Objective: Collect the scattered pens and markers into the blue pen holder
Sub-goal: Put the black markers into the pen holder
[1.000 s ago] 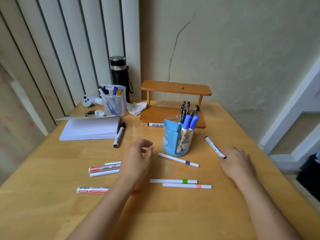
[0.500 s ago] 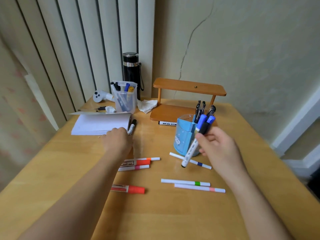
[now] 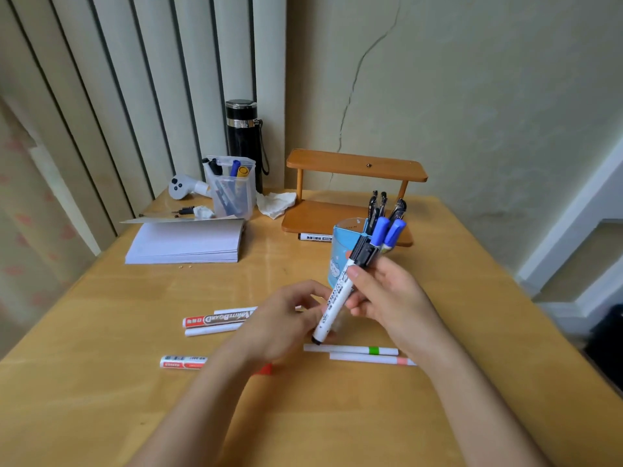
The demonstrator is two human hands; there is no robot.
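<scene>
Wooden table [image 3: 101, 382] under your arms. Your right hand [image 3: 392, 299] has thumb and fingers wrapped round tilted black-capped marker [image 3: 338, 298]. Your left hand [image 3: 286, 323] has fingers curled at marker's lower end; cannot tell if gripping. Blue pen holder [image 3: 344, 244] just behind marker's cap. Green-banded pen [image 3: 350, 349], pink-banded pen [image 3: 371, 358] lie beneath.

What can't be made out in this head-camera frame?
Head view:
- Pen holder: lower part is behind the marker and right hand.
- Nearest red marker: middle is under the left forearm.
- Left hand: its grip on the marker, as the fingertips are hidden.
</scene>
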